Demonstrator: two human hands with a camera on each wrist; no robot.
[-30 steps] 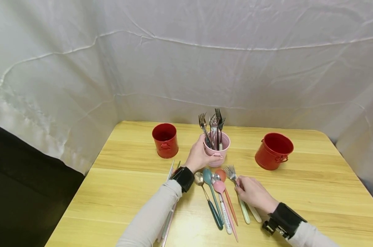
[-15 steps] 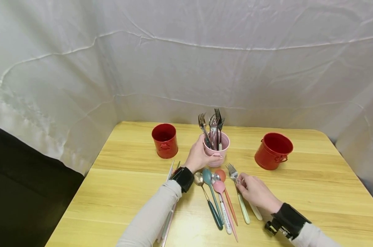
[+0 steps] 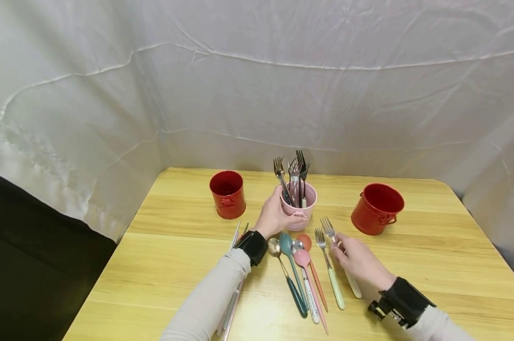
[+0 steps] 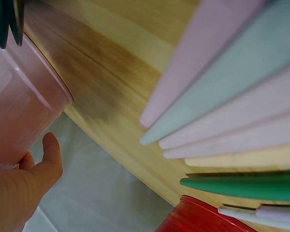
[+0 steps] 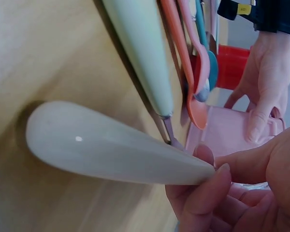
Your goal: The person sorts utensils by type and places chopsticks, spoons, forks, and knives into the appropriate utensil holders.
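My left hand (image 3: 275, 215) grips the side of a small pink bucket (image 3: 305, 221), thumb across its front. Several forks (image 3: 296, 173) stand in this bucket with their tines up. To the right, my right hand (image 3: 359, 260) pinches a fork with a white handle (image 5: 111, 145) near the neck, and its tines (image 3: 328, 226) point toward the back of the table. Beside it on the tabletop lies another fork, with a pale green handle (image 3: 335, 289). In the left wrist view, the left hand's fingers (image 4: 50, 157) show at the bucket's wall.
Several spoons (image 3: 303, 259) lie just left of the green-handled fork. Chopsticks (image 3: 230, 310) lie partly under the left forearm. A red bucket (image 3: 228, 203) stands at the back left, another red bucket (image 3: 369, 215) at the right. Grey cloth (image 3: 257, 104) hangs behind the wooden table (image 3: 163, 265).
My right hand has shifted slightly right with the white-handled fork, whose tines have come apart from the green-handled fork's. The left hand and pink bucket have stayed in place.
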